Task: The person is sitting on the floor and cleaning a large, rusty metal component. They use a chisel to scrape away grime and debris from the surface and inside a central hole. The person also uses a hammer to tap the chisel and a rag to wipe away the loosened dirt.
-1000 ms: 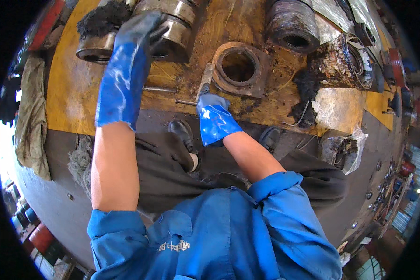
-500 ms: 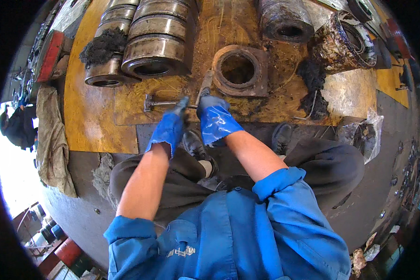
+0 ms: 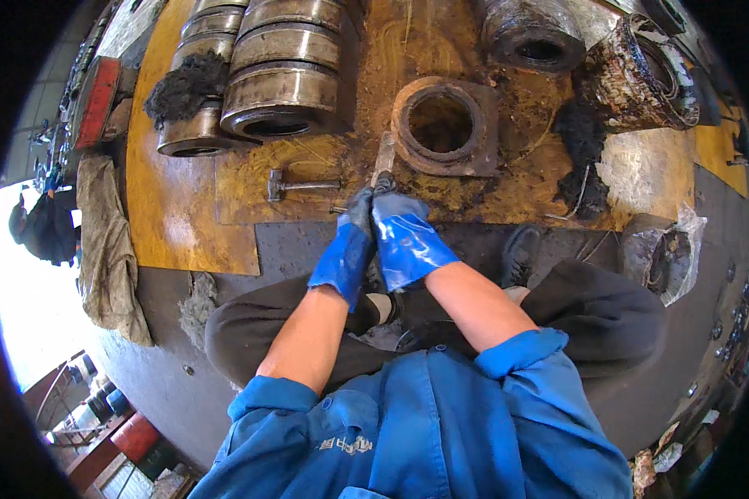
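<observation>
Both my hands wear blue gloves with dark grey finger parts and are pressed together at the near edge of the oily yellow board (image 3: pixel 308 160). My right hand (image 3: pixel 401 223) is closed round a flat metal scraper (image 3: pixel 384 155), its blade pointing away from me. Against it, my left hand (image 3: pixel 355 226) is closed at the lower end of the same scraper, its fingertips partly hidden. Just beyond the blade, a rusty square block with a round ring opening (image 3: pixel 409 150) lies flat. A hammer (image 3: pixel 295 185) rests left of my hands. Beside my left glove pokes a small metal end (image 3: pixel 338 209).
Ribbed metal cylinders (image 3: pixel 283 91) lie at the far left, with a dark fibre wad (image 3: pixel 187 87) on them. A greasy cylinder (image 3: pixel 533 37) and a wrapped roll (image 3: pixel 641 79) are at the far right. Near a dark rag (image 3: pixel 587 150) lies a bent metal rod (image 3: pixel 576 200).
My left hand has moved right from beside the hammer handle to meet my right hand at the scraper. The whole view has shifted slightly.
</observation>
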`<control>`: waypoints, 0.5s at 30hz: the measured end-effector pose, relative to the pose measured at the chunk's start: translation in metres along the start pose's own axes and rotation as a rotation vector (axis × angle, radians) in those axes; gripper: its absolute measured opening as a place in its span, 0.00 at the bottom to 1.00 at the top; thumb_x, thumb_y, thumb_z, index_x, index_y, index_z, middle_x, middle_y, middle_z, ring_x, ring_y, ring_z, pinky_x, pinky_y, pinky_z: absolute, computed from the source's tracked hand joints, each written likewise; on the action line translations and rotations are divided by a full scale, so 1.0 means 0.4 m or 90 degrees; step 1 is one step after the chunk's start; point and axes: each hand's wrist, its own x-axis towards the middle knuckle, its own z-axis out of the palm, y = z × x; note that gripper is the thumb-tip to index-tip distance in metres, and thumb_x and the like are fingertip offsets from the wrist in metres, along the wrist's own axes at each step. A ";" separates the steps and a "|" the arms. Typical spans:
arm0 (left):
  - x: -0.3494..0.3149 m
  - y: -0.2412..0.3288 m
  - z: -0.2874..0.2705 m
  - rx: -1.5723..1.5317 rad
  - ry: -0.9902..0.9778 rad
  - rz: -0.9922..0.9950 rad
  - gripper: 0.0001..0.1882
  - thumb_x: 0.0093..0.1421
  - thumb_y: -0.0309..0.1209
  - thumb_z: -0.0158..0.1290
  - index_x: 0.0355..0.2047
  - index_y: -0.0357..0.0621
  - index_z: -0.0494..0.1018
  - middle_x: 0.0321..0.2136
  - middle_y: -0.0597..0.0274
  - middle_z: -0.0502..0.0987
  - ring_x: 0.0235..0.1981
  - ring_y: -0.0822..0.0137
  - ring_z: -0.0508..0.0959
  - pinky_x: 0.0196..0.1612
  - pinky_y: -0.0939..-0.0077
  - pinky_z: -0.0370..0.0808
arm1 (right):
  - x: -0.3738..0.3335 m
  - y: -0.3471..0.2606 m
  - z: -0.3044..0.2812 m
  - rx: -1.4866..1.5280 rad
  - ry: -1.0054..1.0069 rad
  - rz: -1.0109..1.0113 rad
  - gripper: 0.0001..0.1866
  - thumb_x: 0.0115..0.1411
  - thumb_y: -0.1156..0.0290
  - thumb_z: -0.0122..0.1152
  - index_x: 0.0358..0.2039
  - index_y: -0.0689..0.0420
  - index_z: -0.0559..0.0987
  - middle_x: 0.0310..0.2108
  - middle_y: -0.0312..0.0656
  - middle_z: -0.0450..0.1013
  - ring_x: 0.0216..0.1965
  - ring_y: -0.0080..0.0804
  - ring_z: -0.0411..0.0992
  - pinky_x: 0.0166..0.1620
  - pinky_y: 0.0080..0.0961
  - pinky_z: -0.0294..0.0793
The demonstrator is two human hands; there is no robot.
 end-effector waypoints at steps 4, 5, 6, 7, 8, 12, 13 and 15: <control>-0.126 0.059 0.136 0.077 -0.088 -0.055 0.22 0.64 0.49 0.52 0.44 0.45 0.79 0.41 0.55 0.82 0.38 0.56 0.78 0.47 0.61 0.76 | 0.018 0.121 0.004 -0.014 0.039 0.134 0.21 0.69 0.62 0.44 0.50 0.57 0.83 0.50 0.50 0.80 0.49 0.44 0.79 0.52 0.45 0.77; -0.084 0.053 0.038 -0.068 -0.082 -0.095 0.22 0.65 0.50 0.51 0.44 0.45 0.79 0.41 0.54 0.82 0.39 0.54 0.78 0.48 0.63 0.76 | -0.007 0.021 0.043 -0.025 0.000 0.086 0.22 0.70 0.61 0.42 0.51 0.57 0.82 0.52 0.50 0.79 0.50 0.45 0.79 0.53 0.45 0.76; -0.005 0.018 0.042 -0.009 -0.099 -0.066 0.22 0.65 0.49 0.52 0.46 0.44 0.79 0.42 0.53 0.82 0.39 0.55 0.79 0.48 0.63 0.76 | -0.001 0.040 0.011 -0.046 0.013 0.101 0.23 0.70 0.61 0.41 0.53 0.57 0.81 0.53 0.50 0.78 0.51 0.46 0.78 0.54 0.45 0.76; 0.072 -0.010 0.005 0.049 -0.087 -0.031 0.22 0.65 0.48 0.53 0.47 0.43 0.79 0.43 0.52 0.82 0.39 0.56 0.79 0.47 0.63 0.76 | 0.008 0.019 -0.006 -0.064 0.011 0.092 0.24 0.71 0.60 0.39 0.54 0.56 0.80 0.54 0.50 0.77 0.52 0.46 0.78 0.55 0.45 0.75; 0.101 -0.022 -0.077 0.105 -0.040 -0.006 0.22 0.65 0.47 0.53 0.49 0.42 0.79 0.44 0.51 0.82 0.40 0.57 0.80 0.47 0.63 0.77 | 0.010 -0.038 0.011 -0.077 -0.017 0.063 0.25 0.71 0.59 0.38 0.56 0.56 0.79 0.55 0.50 0.77 0.53 0.47 0.78 0.55 0.46 0.74; -0.032 -0.016 0.002 0.164 -0.031 0.129 0.26 0.68 0.52 0.48 0.43 0.41 0.80 0.38 0.55 0.81 0.39 0.58 0.78 0.45 0.63 0.75 | -0.090 -0.028 -0.131 -0.055 -0.038 0.013 0.27 0.72 0.57 0.36 0.55 0.58 0.80 0.55 0.53 0.77 0.53 0.47 0.78 0.56 0.51 0.73; -0.032 -0.020 0.044 0.145 -0.071 0.081 0.25 0.68 0.51 0.48 0.44 0.41 0.80 0.38 0.56 0.81 0.39 0.58 0.78 0.45 0.63 0.76 | -0.053 0.033 -0.105 -0.042 -0.016 0.060 0.26 0.72 0.57 0.37 0.54 0.58 0.80 0.54 0.53 0.77 0.53 0.47 0.78 0.56 0.50 0.73; 0.019 -0.038 0.025 0.117 -0.056 0.051 0.22 0.68 0.48 0.49 0.45 0.42 0.80 0.38 0.56 0.81 0.38 0.59 0.78 0.45 0.63 0.76 | -0.003 0.035 -0.027 -0.025 0.000 0.075 0.26 0.71 0.58 0.38 0.53 0.59 0.80 0.54 0.53 0.77 0.53 0.47 0.78 0.56 0.49 0.73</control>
